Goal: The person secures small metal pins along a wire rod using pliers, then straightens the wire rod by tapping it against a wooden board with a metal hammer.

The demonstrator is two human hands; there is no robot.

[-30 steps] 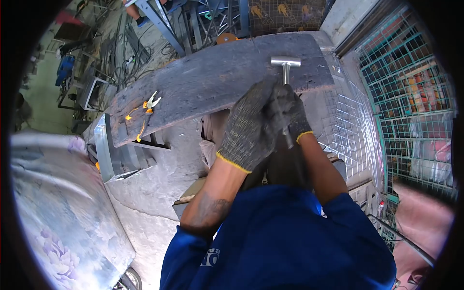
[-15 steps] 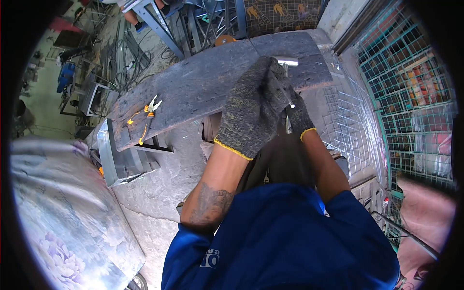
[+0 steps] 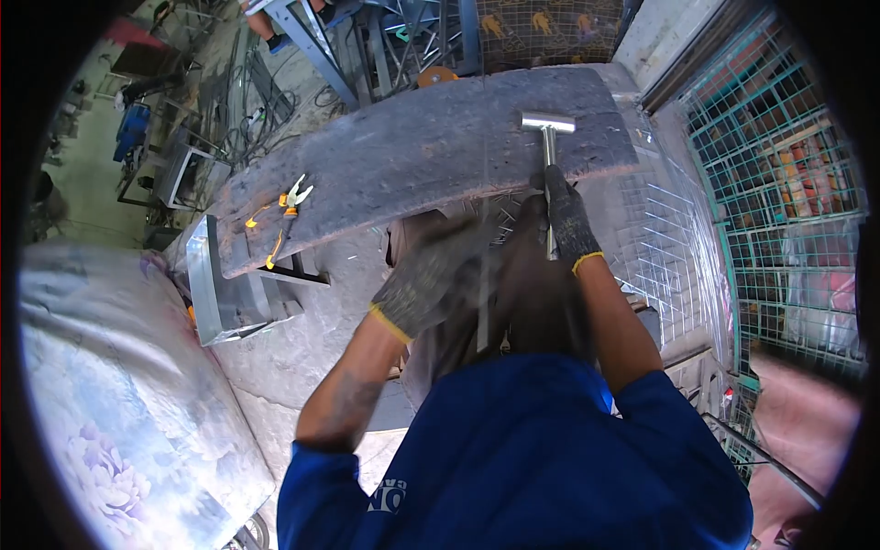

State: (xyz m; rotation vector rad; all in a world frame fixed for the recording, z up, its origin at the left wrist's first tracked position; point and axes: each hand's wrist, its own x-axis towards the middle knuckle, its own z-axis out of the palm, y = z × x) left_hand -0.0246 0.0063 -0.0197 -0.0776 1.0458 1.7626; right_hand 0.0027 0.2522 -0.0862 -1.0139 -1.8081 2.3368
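My right hand point(image 3: 570, 222), in a dark knit glove with a yellow cuff, is closed around the metal handle of a hammer point(image 3: 548, 123). The hammer's bright cylindrical head lies over the dark work board, near its right end. My left hand point(image 3: 435, 275), gloved the same way, is smeared by motion in front of my lap. A long thin metal rod point(image 3: 485, 302), blurred and nearly upright in view, passes at its fingers and seems gripped there. Pliers point(image 3: 291, 203) with orange and black handles rest on the left part of the board.
The worn dark board point(image 3: 394, 151) spans the space before me. A grinding disc point(image 3: 437, 76) sits at its far edge. A metal frame point(image 3: 206, 280) stands at its left end, with a flowered cloth point(image 3: 119, 385) nearer. Wire mesh point(image 3: 674, 257) and a green grille point(image 3: 770, 183) are right.
My left hand has pulled away from my right, moving left and toward my body. The rod has swung nearly upright in view, and the hammer's head and handle are now uncovered.
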